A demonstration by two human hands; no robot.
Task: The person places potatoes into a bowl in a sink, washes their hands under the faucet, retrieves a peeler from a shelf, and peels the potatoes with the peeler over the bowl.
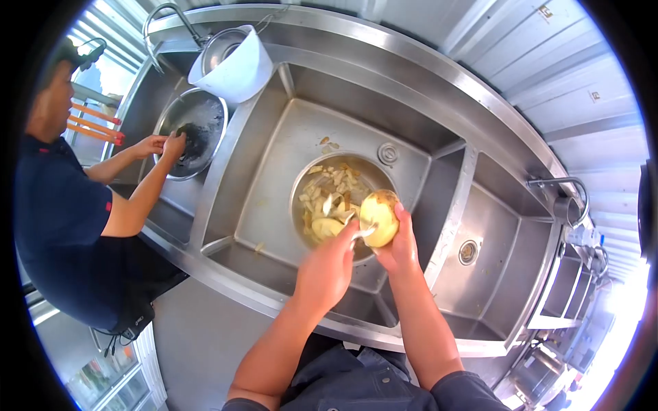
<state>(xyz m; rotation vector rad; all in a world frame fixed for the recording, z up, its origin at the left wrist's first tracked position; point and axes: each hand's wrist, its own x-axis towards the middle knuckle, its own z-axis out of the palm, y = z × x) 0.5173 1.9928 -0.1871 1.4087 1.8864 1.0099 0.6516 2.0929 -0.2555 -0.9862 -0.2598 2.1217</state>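
My right hand holds a large, partly peeled potato over a round metal bowl. Brown skin shows on the potato's upper side, and the rest is pale yellow. My left hand, blurred by motion, is closed around a white peeler that touches the potato's lower left side. Peelings and a pale peeled piece lie in the bowl, which stands in the middle sink basin. Part of the bowl is hidden behind my hands and the potato.
At the left a co-worker has both hands in or over another metal bowl. A white bucket stands behind that bowl. The right basin has a drain, with a faucet beyond it.
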